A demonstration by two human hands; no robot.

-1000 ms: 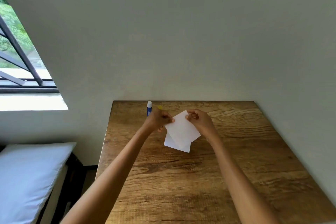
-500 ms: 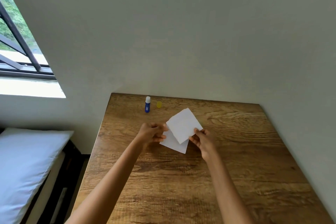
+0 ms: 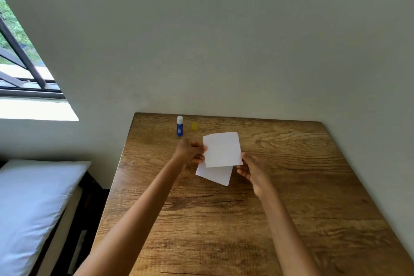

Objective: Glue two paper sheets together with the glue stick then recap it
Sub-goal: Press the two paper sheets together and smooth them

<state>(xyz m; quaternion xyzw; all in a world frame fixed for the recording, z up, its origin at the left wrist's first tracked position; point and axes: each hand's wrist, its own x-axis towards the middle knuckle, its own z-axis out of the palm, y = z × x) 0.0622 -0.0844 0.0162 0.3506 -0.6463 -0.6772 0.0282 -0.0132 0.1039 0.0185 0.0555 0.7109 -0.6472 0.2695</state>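
I hold a white paper sheet (image 3: 221,149) between both hands, above a second white sheet (image 3: 215,175) that lies flat on the wooden table (image 3: 224,219). My left hand (image 3: 190,151) pinches the upper sheet's left edge. My right hand (image 3: 252,169) holds its lower right corner. An uncapped blue glue stick (image 3: 179,126) with a white tip stands upright near the table's back edge. Its yellow cap (image 3: 194,125) sits just to the right of it.
A grey wall runs behind and along the right of the table. A bed with a white pillow (image 3: 33,204) lies to the left, below a window (image 3: 20,69).
The upper sheet has turned from a diamond tilt to nearly square. My right hand slid from its bottom edge to its lower right corner. The camera tilted down a little.
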